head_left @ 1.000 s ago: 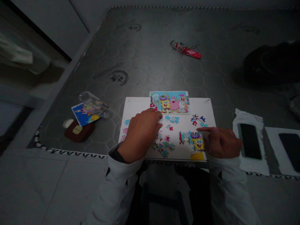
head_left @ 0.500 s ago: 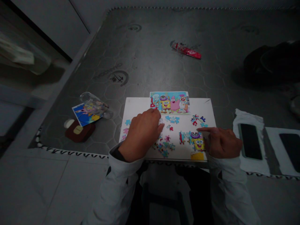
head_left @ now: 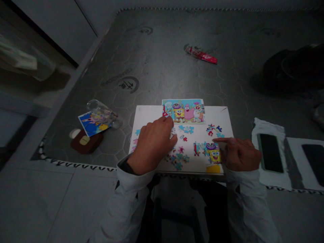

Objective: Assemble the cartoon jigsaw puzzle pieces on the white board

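Note:
My left hand (head_left: 155,141) is over the left part of a white board (head_left: 149,113), its fingers bent down. Between its thumb and forefinger is a gap, with pale jigsaw pieces (head_left: 173,132) showing there; some fingertips are hidden. On the right, my right hand (head_left: 239,152) has its forefinger stretched left along the top edge of a partly joined jigsaw puzzle (head_left: 214,155), the other fingers curled. Above lies a picture card (head_left: 187,111) with cartoon characters. Loose pieces (head_left: 178,158) are heaped low in the middle; joined blue pieces (head_left: 186,129) lie below the card.
To the left are a clear plastic bottle (head_left: 97,104), a blue picture card (head_left: 91,126) and a brown case (head_left: 86,141). A red wrapper (head_left: 205,56) lies farther back. Phones (head_left: 270,152) rest on white cloths at right, with a dark bag (head_left: 291,69) behind.
Both hands stay almost in place. My left thumb and forefinger shift very slightly near the pale pieces; the puzzle and loose pieces look the same.

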### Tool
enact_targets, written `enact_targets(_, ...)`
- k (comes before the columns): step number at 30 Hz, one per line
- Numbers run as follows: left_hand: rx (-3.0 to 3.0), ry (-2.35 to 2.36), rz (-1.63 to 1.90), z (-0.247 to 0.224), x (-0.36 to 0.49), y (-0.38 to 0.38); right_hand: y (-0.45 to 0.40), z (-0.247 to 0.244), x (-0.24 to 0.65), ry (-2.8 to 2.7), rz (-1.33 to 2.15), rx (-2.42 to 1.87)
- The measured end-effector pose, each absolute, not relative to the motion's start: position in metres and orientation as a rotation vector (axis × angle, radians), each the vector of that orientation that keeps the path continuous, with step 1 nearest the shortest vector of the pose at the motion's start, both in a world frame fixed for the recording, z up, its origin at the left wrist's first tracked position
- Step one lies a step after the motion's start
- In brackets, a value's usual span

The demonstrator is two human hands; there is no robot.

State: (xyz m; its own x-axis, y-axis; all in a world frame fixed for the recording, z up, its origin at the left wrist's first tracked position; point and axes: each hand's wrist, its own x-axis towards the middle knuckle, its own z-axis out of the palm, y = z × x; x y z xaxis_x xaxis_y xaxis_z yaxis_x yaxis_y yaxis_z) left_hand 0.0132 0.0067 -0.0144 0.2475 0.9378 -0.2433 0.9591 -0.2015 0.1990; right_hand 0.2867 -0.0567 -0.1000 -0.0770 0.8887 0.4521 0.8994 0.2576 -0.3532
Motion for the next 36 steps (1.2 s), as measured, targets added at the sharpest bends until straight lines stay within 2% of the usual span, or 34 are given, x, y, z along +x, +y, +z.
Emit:
enact_targets(11, 2.231, 1.759, -0.082, -0.015, 0.012, 0.006, -0.057, -0.095, 0.281, -1.886, 0.029, -1.620)
enact_targets(24, 2.253, 1.768, -0.066, -0.009, 0.014, 0.009, -0.053, -0.104, 0.292, -1.980, -0.065, -1.488)
enact_targets(36, 2.253, 1.758, -0.050, -0.012, 0.013, 0.009, -0.058, -0.095, 0.281, -1.888, 0.037, -1.620)
